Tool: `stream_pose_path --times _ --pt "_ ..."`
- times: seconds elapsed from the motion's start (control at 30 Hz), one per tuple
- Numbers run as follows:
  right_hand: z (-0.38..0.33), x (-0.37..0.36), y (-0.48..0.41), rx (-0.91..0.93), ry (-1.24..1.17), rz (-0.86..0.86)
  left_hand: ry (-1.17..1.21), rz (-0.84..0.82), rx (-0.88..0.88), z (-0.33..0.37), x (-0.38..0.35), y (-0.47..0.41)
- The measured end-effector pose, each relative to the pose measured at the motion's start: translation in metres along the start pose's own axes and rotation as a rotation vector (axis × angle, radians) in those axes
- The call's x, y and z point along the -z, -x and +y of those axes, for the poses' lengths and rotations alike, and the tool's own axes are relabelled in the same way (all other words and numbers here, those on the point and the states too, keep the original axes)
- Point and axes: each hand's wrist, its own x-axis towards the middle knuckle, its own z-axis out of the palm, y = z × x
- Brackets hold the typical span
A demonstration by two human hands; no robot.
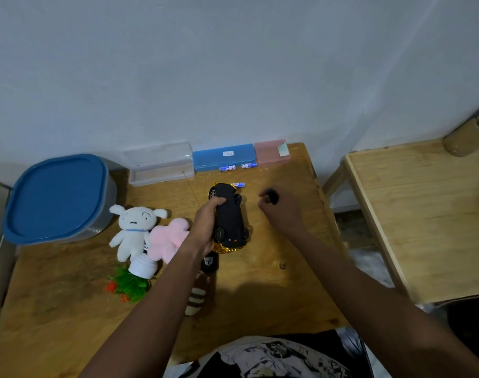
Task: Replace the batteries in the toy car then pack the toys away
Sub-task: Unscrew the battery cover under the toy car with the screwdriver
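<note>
My left hand [205, 225] grips the toy car [230, 219], which is turned upside down above the wooden table [69, 309], its black underside and wheels facing up and a gold body edge showing at the near end. My right hand [280, 211] is closed on a small black piece [271, 195], held to the right of the car. One blue battery [238, 184] lies just beyond the car. Two more blue batteries [238, 167] rest against the blue case.
A grey tub with a blue lid [58, 197] stands at the left. A clear case [160, 163], a blue case [223, 156] and a pink case [271, 151] line the wall. A white plush [133, 230], a pink plush [168, 240], a fake plant [132, 282] and a black remote [209, 264] lie nearby. A second table [423, 214] is at the right.
</note>
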Motion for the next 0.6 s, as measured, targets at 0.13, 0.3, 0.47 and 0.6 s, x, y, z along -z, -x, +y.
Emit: stream_pose_path --times 0.13,0.3,0.47,0.6 --pt "0.029 -0.004 0.001 -0.109 0.076 -0.063 0.033 -0.015 0.023 0.0 -0.003 0.002" --pt "0.038 -0.009 0.005 -0.1 0.098 -0.077 0.065 -0.05 0.069 -0.005 -0.008 0.002" --pt "0.044 -0.008 0.008 -0.119 0.047 -0.072 0.083 -0.063 0.078 -0.009 -0.013 0.004" --pt "0.043 -0.002 0.009 -0.129 0.038 -0.041 0.087 -0.069 0.069 -0.011 -0.012 0.004"
